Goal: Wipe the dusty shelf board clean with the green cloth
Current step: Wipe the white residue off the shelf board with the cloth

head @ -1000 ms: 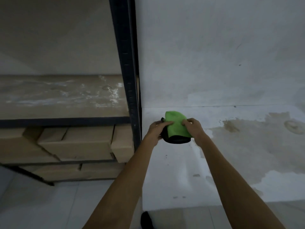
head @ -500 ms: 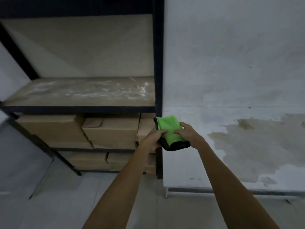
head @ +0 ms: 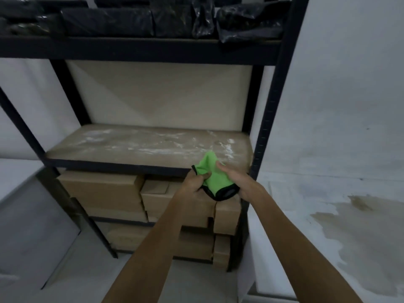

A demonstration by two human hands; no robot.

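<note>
The left hand (head: 195, 182) is curled shut on the near left side of a bright green microfibre cloth with a black stitched edge (head: 213, 177), thumb pressed into the fabric. The right hand (head: 235, 179) grips the cloth's opposite side, its fingers (head: 220, 166) laid flat over the top and its palm under the black hem that sags at the bottom. Both forearms reach forward and slightly inward from below, bare to the elbow, wrists nearly level, so the cloth hangs bunched between the two hands.

No brand, label or writing can be read on the cloth or on anything around it.

Just beyond the fingers, the far tip of the cloth overlaps the front right corner of the dusty brown fibreboard shelf board (head: 135, 145); I cannot tell whether it touches. White powdery smears run across the board, thickest just past the hands. Directly below the hands, plain brown cardboard boxes (head: 105, 191) are stacked on the lower levels of the black metal shelving rack (head: 273, 101). Well above the hands, black plastic-wrapped bundles (head: 135, 20) fill the top shelf. To the right of the right hand, past the rack's upright, stands a white wall with brown damp stains (head: 360, 226).
</note>
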